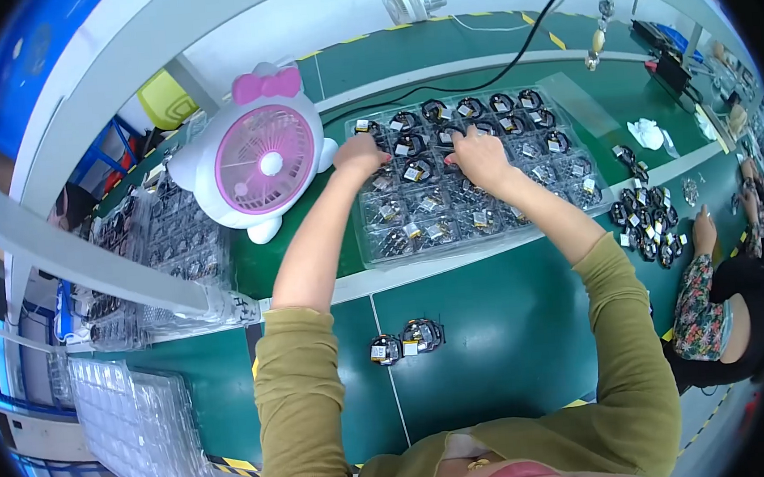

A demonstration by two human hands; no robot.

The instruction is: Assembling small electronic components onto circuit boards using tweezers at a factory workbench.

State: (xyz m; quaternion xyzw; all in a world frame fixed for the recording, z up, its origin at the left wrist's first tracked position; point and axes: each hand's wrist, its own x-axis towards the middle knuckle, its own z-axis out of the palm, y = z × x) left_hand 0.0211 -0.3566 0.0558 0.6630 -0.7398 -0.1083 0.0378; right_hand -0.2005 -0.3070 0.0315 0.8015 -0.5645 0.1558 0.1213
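A clear plastic tray [481, 247] with many pockets lies across the green bench, holding round black electronic modules [416, 171] with small white and silvery parts. My left hand [358, 158] is over the tray's left side, fingers curled down and thumb toward the middle; its fingertips are largely hidden. Over the tray's middle, my right hand [480, 154] reaches down with thumb and fingers bent beside a module in a pocket. What either hand pinches is too small and covered to make out. Two more modules [422, 335] lie on the bench nearer to me.
Left of the tray stands a white and pink fan [266, 162]. Behind it are loaded trays [175, 228]; stacked clear trays [137, 428] sit lower left. To the right lie a module pile [645, 222], white tissue [647, 134] and another person's hand [704, 231]. Metal frame bars cross above.
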